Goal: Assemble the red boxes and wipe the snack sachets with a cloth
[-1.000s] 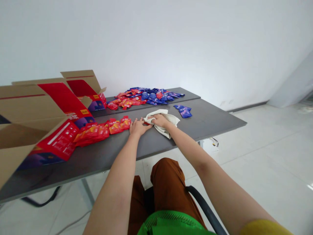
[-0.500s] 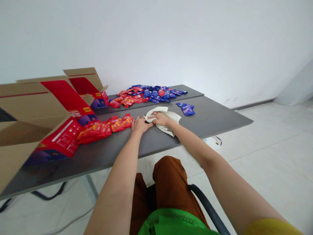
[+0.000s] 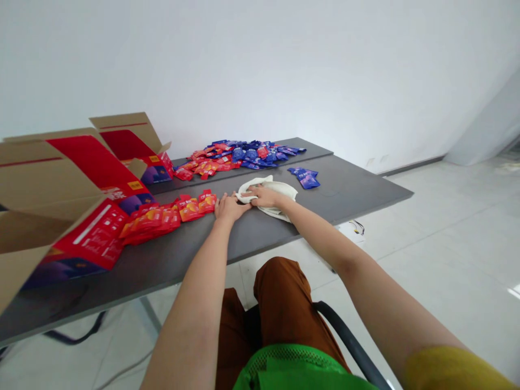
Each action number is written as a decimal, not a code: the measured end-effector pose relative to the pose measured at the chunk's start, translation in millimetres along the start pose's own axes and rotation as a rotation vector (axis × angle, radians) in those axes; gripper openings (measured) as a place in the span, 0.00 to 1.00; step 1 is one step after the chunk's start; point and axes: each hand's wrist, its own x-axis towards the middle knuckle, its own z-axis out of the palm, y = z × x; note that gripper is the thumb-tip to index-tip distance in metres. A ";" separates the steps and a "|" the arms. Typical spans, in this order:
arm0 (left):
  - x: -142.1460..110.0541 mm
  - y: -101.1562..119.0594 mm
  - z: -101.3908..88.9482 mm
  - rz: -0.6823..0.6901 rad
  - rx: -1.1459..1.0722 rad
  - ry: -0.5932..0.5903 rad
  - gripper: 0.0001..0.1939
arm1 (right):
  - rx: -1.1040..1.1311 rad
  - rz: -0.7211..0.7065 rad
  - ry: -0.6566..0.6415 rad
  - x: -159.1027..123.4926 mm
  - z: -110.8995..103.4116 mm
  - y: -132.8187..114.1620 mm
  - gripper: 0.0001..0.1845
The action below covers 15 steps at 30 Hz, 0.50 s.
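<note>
A crumpled off-white cloth (image 3: 286, 190), perhaps a bag, lies on the grey table (image 3: 349, 189) in front of me. My right hand (image 3: 266, 196) presses into it, with folds around the fingers; its fingertips are partly hidden. Just to the left, my left hand (image 3: 228, 208) rests with fingers apart, the fingertips at the near-left edge of the cloth. Beside the left hand runs a row of red packets (image 3: 189, 208), the closest one almost touching it. A few blue packets (image 3: 307, 179) lie beyond the cloth to the right.
A mixed heap of red and blue packets (image 3: 247, 154) spreads along the table's back. Two open cardboard boxes stand at left: a near box (image 3: 97, 233) and a farther box (image 3: 156, 165). The table's front edge crosses above my knees; a chair armrest (image 3: 345, 336) is at right.
The view has shifted slightly, so the table and its things sit a little further left. Both hands stay at the cloth with hardly any movement.
</note>
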 end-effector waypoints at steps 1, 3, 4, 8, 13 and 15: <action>-0.2 0.3 -0.2 -0.006 -0.003 0.001 0.37 | 0.012 -0.016 -0.002 0.0 -0.1 -0.5 0.28; -0.9 0.4 -1.2 0.000 -0.013 0.003 0.38 | 0.006 0.049 0.030 1.6 0.1 1.2 0.27; -1.4 0.4 -1.9 0.009 -0.017 0.004 0.39 | -0.011 0.117 0.056 2.9 0.2 3.3 0.26; -2.9 0.3 -5.0 0.029 -0.030 -0.016 0.40 | -0.073 0.335 0.127 5.1 1.1 13.0 0.27; -0.1 -1.4 -6.9 0.016 -0.016 -0.025 0.40 | 0.043 0.091 0.027 -2.9 0.4 4.8 0.30; 1.3 -2.8 -7.7 -0.029 -0.003 -0.029 0.45 | 0.130 0.012 -0.007 -5.3 -0.8 -1.8 0.29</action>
